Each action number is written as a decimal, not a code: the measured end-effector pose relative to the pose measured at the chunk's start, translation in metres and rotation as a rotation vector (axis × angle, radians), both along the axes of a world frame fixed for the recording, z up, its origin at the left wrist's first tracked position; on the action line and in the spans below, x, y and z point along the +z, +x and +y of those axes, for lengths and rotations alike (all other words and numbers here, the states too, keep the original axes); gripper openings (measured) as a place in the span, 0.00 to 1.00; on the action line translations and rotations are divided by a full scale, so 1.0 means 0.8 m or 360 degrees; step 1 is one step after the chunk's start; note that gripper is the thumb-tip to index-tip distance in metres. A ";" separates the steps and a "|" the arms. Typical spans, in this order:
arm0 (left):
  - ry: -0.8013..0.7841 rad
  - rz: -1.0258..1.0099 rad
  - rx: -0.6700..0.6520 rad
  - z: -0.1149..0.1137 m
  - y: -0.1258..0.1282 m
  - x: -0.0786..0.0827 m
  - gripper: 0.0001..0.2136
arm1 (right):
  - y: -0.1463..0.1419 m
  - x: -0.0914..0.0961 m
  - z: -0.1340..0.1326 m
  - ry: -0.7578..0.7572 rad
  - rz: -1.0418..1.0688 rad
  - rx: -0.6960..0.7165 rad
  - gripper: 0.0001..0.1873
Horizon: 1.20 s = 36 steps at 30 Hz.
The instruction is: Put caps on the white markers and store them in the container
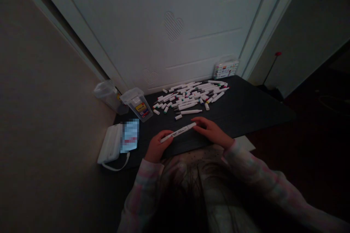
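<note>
A white marker point(181, 130) is held level above the near edge of the dark table. My left hand point(158, 145) grips its left end between thumb and fingers. At the other end, my right hand point(209, 130) closes its thumb and fingertips about the tip; the cap there is partly hidden. Just beyond lies a loose pile of white markers point(188, 102), several of them uncapped, with small loose caps scattered among them. One uncapped marker point(191, 111) and a dark-ended cap point(178, 117) lie closest to my hands.
Two clear plastic containers point(138, 106) point(109, 96) stand at the table's left. A lit phone point(130, 135) leans by a white device point(110, 143) with a cable. A clear case of markers point(226, 69) stands at the back right against the white door point(191, 14).
</note>
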<state>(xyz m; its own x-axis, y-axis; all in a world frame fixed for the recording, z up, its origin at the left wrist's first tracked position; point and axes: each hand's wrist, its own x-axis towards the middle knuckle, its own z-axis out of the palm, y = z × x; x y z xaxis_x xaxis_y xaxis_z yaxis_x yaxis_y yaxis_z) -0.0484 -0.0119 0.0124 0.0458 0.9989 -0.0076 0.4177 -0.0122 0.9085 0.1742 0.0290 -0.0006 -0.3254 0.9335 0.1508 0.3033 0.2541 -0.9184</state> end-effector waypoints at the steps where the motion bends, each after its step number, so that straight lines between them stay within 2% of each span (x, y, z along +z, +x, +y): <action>1: 0.0000 0.0000 -0.0002 0.000 0.000 0.000 0.12 | 0.000 -0.001 0.000 -0.0006 0.0010 0.0000 0.16; 14: 0.0013 0.0014 -0.0018 0.001 -0.002 -0.003 0.12 | -0.001 -0.007 0.004 -0.0075 0.0156 -0.0010 0.14; 36: 0.0016 -0.0002 -0.0005 0.002 -0.003 -0.006 0.12 | 0.000 -0.009 0.005 -0.0049 0.0120 0.0015 0.11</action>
